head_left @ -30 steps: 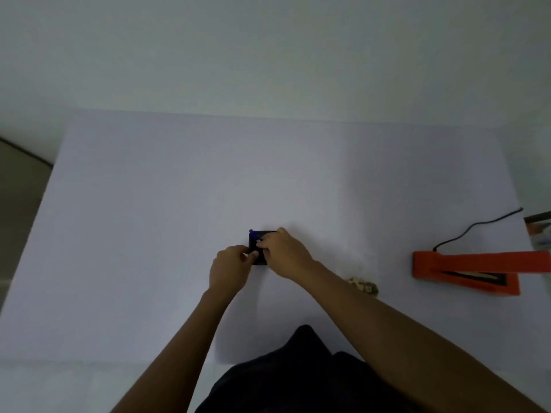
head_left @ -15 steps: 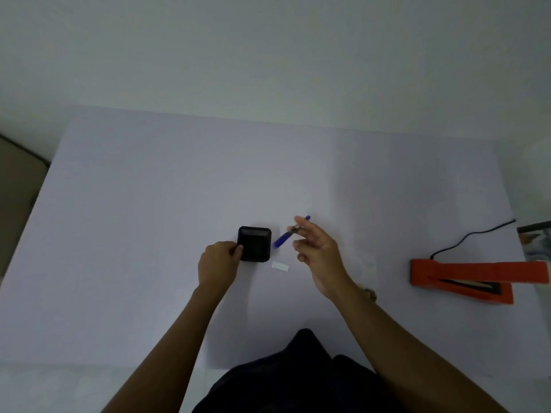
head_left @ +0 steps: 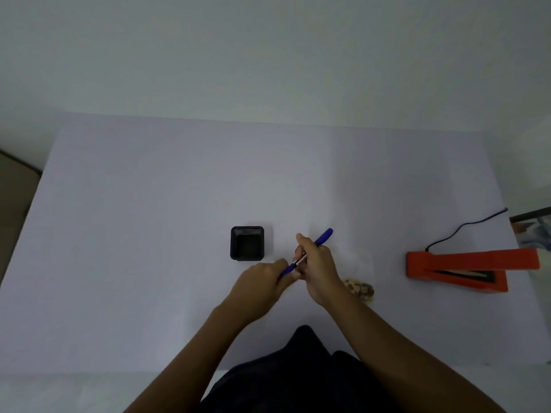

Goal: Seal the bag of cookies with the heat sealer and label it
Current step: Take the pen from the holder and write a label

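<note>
Right hand [head_left: 317, 265] curled round a blue pen [head_left: 323, 236], cap end tilted up and away. Left hand [head_left: 262, 283] closed on the pen's lower end, fingers pinching it. Cookies [head_left: 359, 289] in a barely visible clear bag just right of the right wrist, touching the table [head_left: 149, 204]. Black square holder [head_left: 247, 243] just beyond the left hand, apart from it. Orange heat sealer [head_left: 465, 266] well off to the right, near the table's right edge, cord [head_left: 465, 226] trailing back. Broad bare surface to the left and toward the far edge.

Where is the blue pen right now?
Middle of the head view: the pen is held in the right hand, just right of the black box.
</note>
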Demonstrator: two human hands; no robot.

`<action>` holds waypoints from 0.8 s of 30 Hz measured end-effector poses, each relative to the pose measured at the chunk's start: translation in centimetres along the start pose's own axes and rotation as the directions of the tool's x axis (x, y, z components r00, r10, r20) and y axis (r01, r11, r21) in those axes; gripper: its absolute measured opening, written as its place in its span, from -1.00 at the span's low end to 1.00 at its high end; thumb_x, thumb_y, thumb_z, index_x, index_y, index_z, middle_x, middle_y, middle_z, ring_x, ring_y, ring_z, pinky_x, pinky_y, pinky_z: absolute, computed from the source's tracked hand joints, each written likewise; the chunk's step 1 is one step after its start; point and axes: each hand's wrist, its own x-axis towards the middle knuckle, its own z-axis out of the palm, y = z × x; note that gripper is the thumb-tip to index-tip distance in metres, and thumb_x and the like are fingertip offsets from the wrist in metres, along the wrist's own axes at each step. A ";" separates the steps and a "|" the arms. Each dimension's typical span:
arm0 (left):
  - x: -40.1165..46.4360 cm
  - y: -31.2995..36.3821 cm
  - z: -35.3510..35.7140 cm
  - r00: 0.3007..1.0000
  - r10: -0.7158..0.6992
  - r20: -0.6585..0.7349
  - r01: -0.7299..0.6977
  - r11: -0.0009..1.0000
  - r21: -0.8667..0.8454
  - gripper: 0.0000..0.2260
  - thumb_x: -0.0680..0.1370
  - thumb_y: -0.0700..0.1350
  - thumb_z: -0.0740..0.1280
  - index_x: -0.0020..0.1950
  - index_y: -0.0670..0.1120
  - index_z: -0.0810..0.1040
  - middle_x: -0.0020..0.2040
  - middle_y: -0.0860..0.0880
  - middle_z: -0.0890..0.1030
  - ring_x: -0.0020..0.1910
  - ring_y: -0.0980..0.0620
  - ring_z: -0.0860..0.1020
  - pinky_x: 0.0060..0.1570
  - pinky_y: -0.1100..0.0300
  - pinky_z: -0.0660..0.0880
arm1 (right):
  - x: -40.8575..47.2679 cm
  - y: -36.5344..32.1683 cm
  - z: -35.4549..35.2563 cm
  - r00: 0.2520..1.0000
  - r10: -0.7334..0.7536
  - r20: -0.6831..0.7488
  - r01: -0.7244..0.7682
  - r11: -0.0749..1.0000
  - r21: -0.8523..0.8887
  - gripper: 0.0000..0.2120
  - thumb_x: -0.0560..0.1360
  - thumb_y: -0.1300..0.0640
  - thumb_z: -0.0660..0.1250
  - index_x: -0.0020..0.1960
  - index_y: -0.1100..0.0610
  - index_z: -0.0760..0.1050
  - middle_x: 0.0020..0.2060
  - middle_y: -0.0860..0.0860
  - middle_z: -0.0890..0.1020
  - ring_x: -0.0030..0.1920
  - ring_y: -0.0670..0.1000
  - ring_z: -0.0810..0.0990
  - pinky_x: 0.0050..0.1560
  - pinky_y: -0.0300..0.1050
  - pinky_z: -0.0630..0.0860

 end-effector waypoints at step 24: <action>-0.1 1.8 1.3 0.996 -0.083 0.020 0.086 0.945 -0.315 -0.67 0.69 -0.05 0.09 -0.26 -0.03 0.38 -0.38 0.09 0.41 -0.43 0.14 0.39 -0.35 0.30 0.34 | 1.1 0.1 0.0 0.953 0.134 -0.272 -0.111 0.989 0.098 -0.72 0.55 0.15 0.27 -0.32 0.22 0.43 -0.41 0.07 0.42 -0.45 0.00 0.33 -0.39 -0.15 0.36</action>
